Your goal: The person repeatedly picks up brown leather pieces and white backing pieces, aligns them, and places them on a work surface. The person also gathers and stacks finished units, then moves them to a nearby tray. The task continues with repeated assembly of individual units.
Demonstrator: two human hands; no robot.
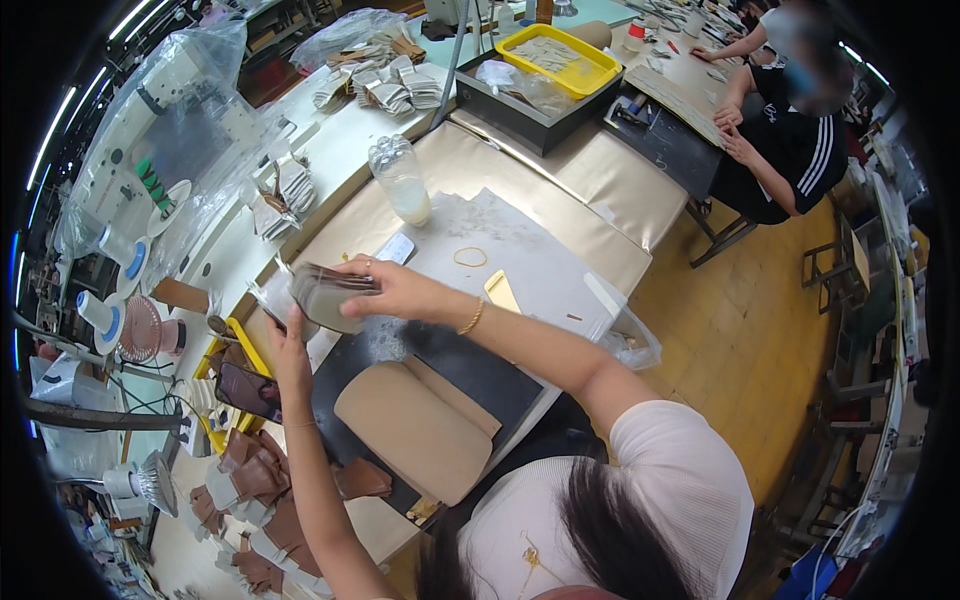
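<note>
Clock read from view centre. Black board point(340, 362) at 7 o'clock, brown sheet point(415, 432) lying on it. Plastic bottle point(402, 185), 11 o'clock. Right hand point(392, 290), 9 o'clock, holding blurred stack point(327, 300) of flat pieces. Left hand point(291, 348) beside stack; cannot tell whether gripping. Phone point(248, 390), 8 o'clock.

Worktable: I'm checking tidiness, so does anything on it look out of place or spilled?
The tilted phone by a yellow tray looks odd amid brown workpieces. Pale blotches mark the dark board; whether spilled, I can't tell.
</note>
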